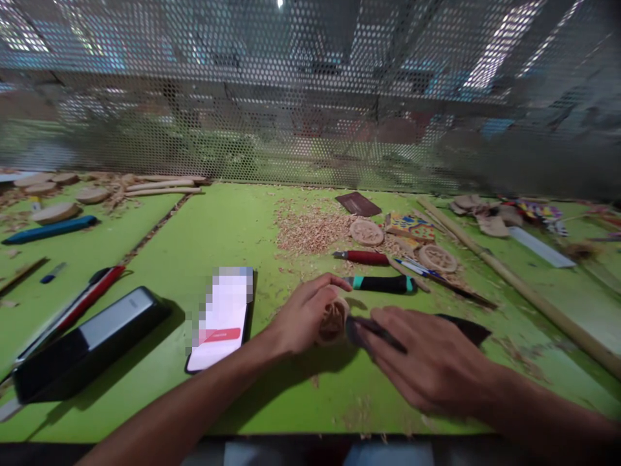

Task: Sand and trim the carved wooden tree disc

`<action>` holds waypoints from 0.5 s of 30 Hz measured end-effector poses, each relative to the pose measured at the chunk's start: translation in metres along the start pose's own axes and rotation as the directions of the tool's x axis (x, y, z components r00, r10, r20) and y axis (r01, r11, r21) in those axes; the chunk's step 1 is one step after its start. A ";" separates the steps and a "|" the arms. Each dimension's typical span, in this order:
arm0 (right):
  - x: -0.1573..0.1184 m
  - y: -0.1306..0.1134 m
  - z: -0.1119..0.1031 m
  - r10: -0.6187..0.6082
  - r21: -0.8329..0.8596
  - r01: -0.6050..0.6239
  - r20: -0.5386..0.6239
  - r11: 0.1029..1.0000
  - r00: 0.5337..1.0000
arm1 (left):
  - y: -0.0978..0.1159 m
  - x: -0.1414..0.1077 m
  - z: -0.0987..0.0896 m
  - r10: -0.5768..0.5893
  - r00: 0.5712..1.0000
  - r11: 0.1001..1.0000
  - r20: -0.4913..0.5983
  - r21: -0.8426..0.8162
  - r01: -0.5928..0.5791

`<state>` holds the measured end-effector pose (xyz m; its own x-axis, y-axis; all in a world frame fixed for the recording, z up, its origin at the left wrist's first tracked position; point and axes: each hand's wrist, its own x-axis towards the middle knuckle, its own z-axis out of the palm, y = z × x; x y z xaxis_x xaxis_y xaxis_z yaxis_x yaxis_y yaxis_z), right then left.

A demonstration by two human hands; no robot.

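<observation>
My left hand (308,314) grips a small round wooden carving (334,320) by its edge, tilted up so that its cut relief shows. Against the carving's right rim, my right hand (427,356) pinches a dark, thin folded piece (376,331) that looks like sandpaper. A dark pointed sheet (466,329) sticks out beyond the right hand; whether it is part of the same piece I cannot tell. Just behind the hands lie a knife with a black and teal handle (385,284) and a red-handled carving knife (363,257).
A phone (220,317) lies left of my left hand, near a black box-shaped object (90,346) and a red cutter (92,298). Wood shavings (313,230), carved discs (366,232) and a brown sheet (359,203) are behind. A long stick (524,285) runs along the right. Perforated metal mesh (310,97) borders the back.
</observation>
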<state>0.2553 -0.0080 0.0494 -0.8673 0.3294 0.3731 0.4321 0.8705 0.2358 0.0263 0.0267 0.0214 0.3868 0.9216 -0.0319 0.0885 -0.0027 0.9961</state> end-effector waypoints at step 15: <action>-0.006 -0.024 -0.013 -0.062 0.099 0.066 -0.041 0.993 0.997 | -0.008 0.001 0.008 -0.092 0.993 0.958 0.071 -0.265 0.107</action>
<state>0.2529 -0.0361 0.0535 -0.8815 0.2594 0.3945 0.3475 0.9221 0.1701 0.0327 0.0243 0.0126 0.4413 0.8881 -0.1290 -0.1165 0.1992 0.9730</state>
